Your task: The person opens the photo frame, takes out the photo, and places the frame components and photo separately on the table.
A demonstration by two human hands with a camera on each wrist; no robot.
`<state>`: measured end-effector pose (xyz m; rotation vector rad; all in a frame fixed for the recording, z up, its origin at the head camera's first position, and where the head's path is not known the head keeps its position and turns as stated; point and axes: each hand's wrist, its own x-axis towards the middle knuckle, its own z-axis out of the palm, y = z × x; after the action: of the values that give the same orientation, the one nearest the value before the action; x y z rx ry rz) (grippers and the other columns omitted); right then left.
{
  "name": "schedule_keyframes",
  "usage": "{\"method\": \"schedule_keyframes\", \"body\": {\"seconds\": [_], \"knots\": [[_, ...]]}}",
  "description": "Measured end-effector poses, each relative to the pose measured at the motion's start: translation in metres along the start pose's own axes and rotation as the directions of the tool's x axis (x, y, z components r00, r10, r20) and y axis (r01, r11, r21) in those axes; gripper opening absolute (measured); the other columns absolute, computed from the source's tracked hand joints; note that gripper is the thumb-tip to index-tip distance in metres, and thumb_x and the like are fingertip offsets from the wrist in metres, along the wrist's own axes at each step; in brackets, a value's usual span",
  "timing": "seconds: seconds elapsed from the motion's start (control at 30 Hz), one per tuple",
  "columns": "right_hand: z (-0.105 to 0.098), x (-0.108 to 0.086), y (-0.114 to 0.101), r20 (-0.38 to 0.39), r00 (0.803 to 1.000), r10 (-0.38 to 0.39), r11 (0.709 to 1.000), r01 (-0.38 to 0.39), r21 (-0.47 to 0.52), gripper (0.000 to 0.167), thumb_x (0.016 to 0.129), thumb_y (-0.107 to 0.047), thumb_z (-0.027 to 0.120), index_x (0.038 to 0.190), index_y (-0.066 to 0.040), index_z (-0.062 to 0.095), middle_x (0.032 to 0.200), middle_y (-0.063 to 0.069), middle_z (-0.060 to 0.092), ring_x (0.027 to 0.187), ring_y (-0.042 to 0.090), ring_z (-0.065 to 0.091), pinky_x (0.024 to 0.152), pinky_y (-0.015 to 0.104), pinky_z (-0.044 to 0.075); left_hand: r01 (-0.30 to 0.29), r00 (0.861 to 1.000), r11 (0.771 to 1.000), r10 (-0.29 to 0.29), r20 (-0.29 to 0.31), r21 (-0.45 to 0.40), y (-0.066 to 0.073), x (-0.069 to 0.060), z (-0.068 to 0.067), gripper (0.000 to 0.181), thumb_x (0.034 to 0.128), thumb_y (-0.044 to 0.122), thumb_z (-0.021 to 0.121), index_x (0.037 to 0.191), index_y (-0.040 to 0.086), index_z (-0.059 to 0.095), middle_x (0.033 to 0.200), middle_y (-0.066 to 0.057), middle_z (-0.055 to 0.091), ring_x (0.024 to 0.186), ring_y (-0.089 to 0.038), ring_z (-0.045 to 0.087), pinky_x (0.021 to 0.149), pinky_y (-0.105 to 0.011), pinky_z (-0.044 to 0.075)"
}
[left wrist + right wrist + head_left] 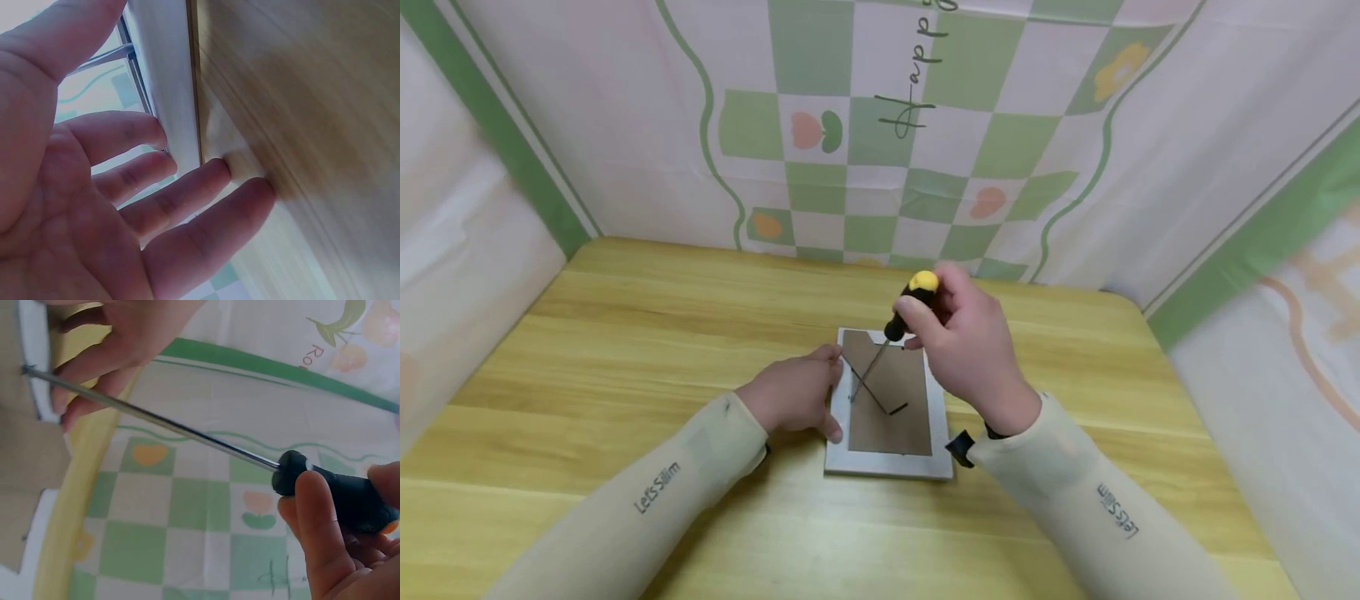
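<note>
A picture frame (889, 464) lies back side up on the table, with a white rim and a brown backing board (887, 433). My right hand (977, 350) grips a screwdriver (923, 283) with a black and yellow handle. Its long metal shaft (169, 425) slants down to the left inner edge of the rim, where the tip meets a small dark spot. My left hand (793, 392) rests along the frame's left side, fingers and thumb spread and loosely extended. In the left wrist view the fingers (194, 231) lie against the frame's side and the tabletop.
The wooden table (647, 333) extends around the frame. Behind it hangs a checkered green and white cloth (887, 167), with more cloth on both sides. A thin dark line and a short black piece (898, 408) show on the backing board. A black strap end (961, 448) hangs at the right cuff.
</note>
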<state>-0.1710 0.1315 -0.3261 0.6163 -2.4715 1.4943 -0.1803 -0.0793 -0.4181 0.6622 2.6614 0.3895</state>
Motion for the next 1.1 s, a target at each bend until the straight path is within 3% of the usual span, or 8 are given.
{"method": "schedule_keyframes", "body": {"seconds": [0.3,0.47,0.7,0.87,0.97,1.1], "knots": [[-0.029,-0.018,0.036,-0.016,0.993,0.116,0.977,-0.112,0.18,0.028,0.102,-0.025,0.06,0.109,0.001,0.054,0.103,0.015,0.069,0.086,0.031,0.068,0.068,0.04,0.059,-0.009,1.0,1.0,0.009,0.007,0.018,-0.003,0.003,0.001,0.1,0.0742,0.049,0.085,0.15,0.002,0.041,0.162,-0.012,0.022,0.13,-0.03,0.049,0.098,-0.041,0.047],[-0.048,-0.03,0.051,0.005,0.983,0.182,0.971,-0.18,0.16,0.031,0.103,-0.027,0.059,0.108,0.003,0.053,0.103,0.02,0.067,0.087,0.029,0.069,0.07,0.04,0.059,-0.002,1.0,1.0,0.002,0.013,0.014,-0.003,0.003,0.002,0.1,0.0743,0.049,0.085,0.151,0.001,0.04,0.163,-0.012,0.021,0.131,-0.03,0.048,0.099,-0.042,0.046],[-0.075,-0.048,0.076,0.077,0.942,0.326,0.943,-0.33,0.051,0.035,0.101,-0.03,0.061,0.115,0.001,0.054,0.106,0.023,0.065,0.089,0.03,0.07,0.073,0.041,0.058,-0.001,1.0,1.0,0.001,0.025,0.008,0.0,0.0,-0.001,0.101,0.0754,0.048,0.085,0.152,0.002,0.038,0.163,-0.011,0.019,0.133,-0.031,0.046,0.101,-0.042,0.044],[-0.098,-0.056,0.092,0.201,0.913,0.355,0.934,-0.354,-0.042,0.031,0.098,-0.023,0.068,0.116,0.001,0.057,0.099,0.026,0.066,0.084,0.037,0.069,0.072,0.041,0.058,0.001,1.0,1.0,-0.001,0.027,0.002,0.001,0.0,-0.002,0.1,0.0754,0.047,0.085,0.151,0.001,0.039,0.163,-0.011,0.019,0.135,-0.031,0.044,0.101,-0.042,0.044],[-0.108,-0.058,0.097,0.267,0.899,0.347,0.936,-0.314,-0.159,0.033,0.096,-0.025,0.07,0.12,-0.004,0.061,0.095,0.017,0.069,0.08,0.034,0.068,0.069,0.039,0.058,0.005,1.0,1.0,-0.005,0.027,0.0,0.002,-0.001,-0.003,0.099,0.0754,0.046,0.085,0.151,0.001,0.04,0.163,-0.011,0.019,0.135,-0.031,0.043,0.102,-0.042,0.043],[-0.115,-0.061,0.103,0.341,0.893,0.294,0.911,-0.153,-0.383,0.036,0.092,-0.032,0.074,0.122,-0.014,0.068,0.096,0.001,0.069,0.07,0.022,0.059,0.061,0.034,0.05,0.002,1.0,1.0,-0.002,0.019,0.002,0.002,0.0,-0.002,0.098,0.0752,0.045,0.086,0.15,0.0,0.041,0.163,-0.012,0.021,0.135,-0.031,0.044,0.102,-0.042,0.043]]}}
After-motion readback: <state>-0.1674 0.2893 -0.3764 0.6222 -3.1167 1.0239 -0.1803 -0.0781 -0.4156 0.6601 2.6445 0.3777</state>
